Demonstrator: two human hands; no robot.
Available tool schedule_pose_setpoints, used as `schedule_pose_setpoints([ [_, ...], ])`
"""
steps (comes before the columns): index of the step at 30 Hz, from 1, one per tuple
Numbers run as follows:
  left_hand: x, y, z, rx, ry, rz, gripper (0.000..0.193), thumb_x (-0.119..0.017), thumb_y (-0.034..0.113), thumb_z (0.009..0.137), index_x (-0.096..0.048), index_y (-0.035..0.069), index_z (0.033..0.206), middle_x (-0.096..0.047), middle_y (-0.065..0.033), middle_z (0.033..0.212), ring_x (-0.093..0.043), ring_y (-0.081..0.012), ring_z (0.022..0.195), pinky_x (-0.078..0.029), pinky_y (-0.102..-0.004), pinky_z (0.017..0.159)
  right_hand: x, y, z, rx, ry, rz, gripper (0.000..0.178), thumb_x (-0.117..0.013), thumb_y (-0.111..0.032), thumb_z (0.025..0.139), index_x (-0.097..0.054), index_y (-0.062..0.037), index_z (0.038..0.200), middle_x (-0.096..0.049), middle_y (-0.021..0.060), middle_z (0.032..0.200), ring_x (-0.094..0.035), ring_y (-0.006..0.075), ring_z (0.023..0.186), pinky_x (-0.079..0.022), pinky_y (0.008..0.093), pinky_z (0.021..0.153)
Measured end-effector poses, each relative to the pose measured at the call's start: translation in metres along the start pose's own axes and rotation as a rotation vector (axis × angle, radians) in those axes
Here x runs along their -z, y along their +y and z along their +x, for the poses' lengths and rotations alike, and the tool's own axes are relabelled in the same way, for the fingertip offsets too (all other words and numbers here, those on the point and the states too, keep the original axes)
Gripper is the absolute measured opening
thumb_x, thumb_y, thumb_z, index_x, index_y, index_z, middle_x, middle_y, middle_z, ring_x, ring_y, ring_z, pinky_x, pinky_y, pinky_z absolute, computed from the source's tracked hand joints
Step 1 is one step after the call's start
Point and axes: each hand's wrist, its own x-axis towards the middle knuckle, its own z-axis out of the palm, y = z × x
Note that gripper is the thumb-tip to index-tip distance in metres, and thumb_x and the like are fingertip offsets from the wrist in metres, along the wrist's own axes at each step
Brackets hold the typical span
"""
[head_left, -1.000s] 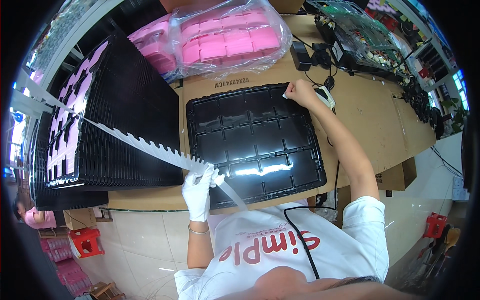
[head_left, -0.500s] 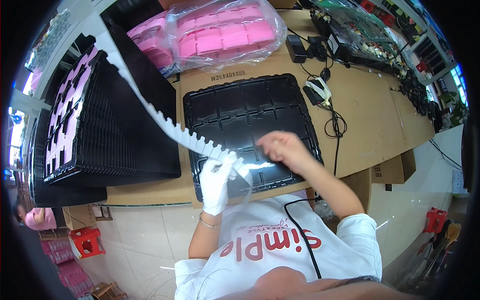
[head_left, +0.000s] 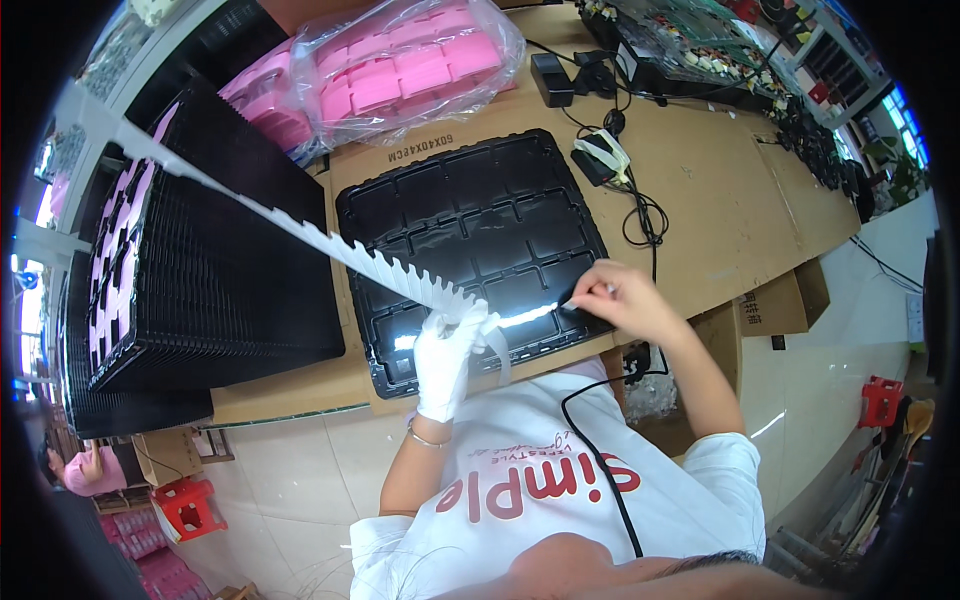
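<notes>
Left hand (head_left: pixel 447 360), white cloth glove, closed around the near end of a long white notched strip (head_left: pixel 300 228). From that hand the strip runs up and away to the far left, crossing above the stacks there; a short loose tail curls down just right of the glove.

Right hand (head_left: pixel 622 296), bare, fingers pinched together at the near-right edge of the black moulded plastic tray with square pockets (head_left: pixel 470 230). Fingertips touch or sit just over the tray rim; whether something small is pinched between them I cannot tell.

Tray lies flat on the brown cardboard-covered counter (head_left: pixel 720 200), directly ahead of both hands; the gloved hand overlaps its near edge. Light glare on the pockets closest to the hands.

Left of the gloved hand: tall stack of black trays (head_left: pixel 230 290), pink inserts showing along its far side. Beyond the tray, well away from both hands: clear plastic bag of pink trays (head_left: pixel 400 70). Ahead of the right hand: small black box with white tape (head_left: pixel 598 160) and a black cable (head_left: pixel 645 215) looping back toward that hand.
</notes>
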Motion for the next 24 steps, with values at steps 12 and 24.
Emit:
schedule_pose_setpoints([
  [12,0.002,-0.011,0.004,0.015,0.013,0.058,0.024,-0.072,0.012,0.087,-0.064,-0.007,0.099,-0.069,-0.0121,0.087,-0.065,-0.0124,0.071,-0.047,-0.0207,0.06,-0.002,0.052,0.002,-0.027,0.075,-0.281,0.015,-0.07,-0.013,0.078,-0.063,-0.0001,0.08,-0.056,0.0117,0.071,-0.056,0.0255,0.064,-0.045,0.0364,0.061],
  [24,-0.001,-0.011,0.003,0.022,0.028,0.006,0.02,-0.072,0.01,0.087,-0.062,-0.005,0.095,-0.07,-0.0139,0.091,-0.068,-0.0152,0.076,-0.047,-0.021,0.059,-0.003,0.039,0.006,-0.167,0.058,-0.297,0.012,-0.07,-0.011,0.074,-0.064,-0.0012,0.074,-0.065,0.016,0.084,-0.065,0.0343,0.081,-0.051,0.0411,0.075],
])
